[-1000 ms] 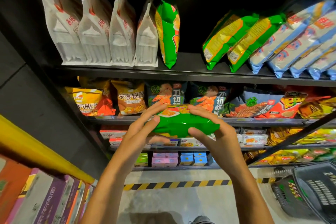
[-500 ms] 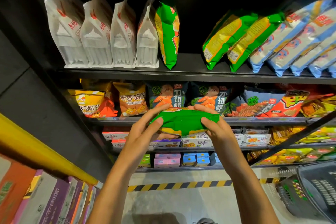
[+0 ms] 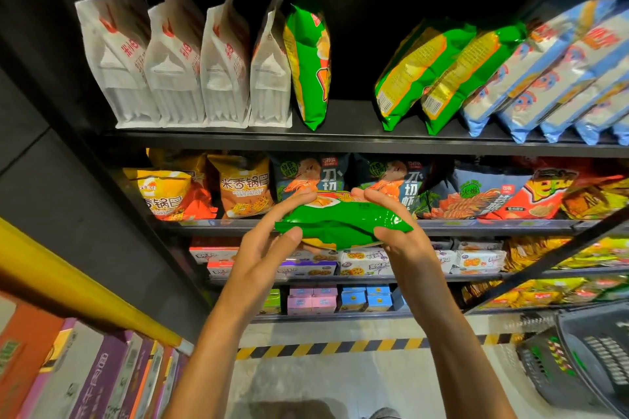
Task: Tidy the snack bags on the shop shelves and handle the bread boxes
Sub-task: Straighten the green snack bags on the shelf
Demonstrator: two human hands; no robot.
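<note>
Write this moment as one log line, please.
phase: carrying | left hand: grips green snack bag | right hand: grips same bag | bag: flat, in front of shelves

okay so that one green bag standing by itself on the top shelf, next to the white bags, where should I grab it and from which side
Probably pinch the green bag across its puffy middle, coming straight in from the front. It stands upright and edge-on, its narrow side facing out. The white bags press close on its left, while the shelf is bare on its right, so fingers fit best there. Both hands are busy now with another bag.
</note>
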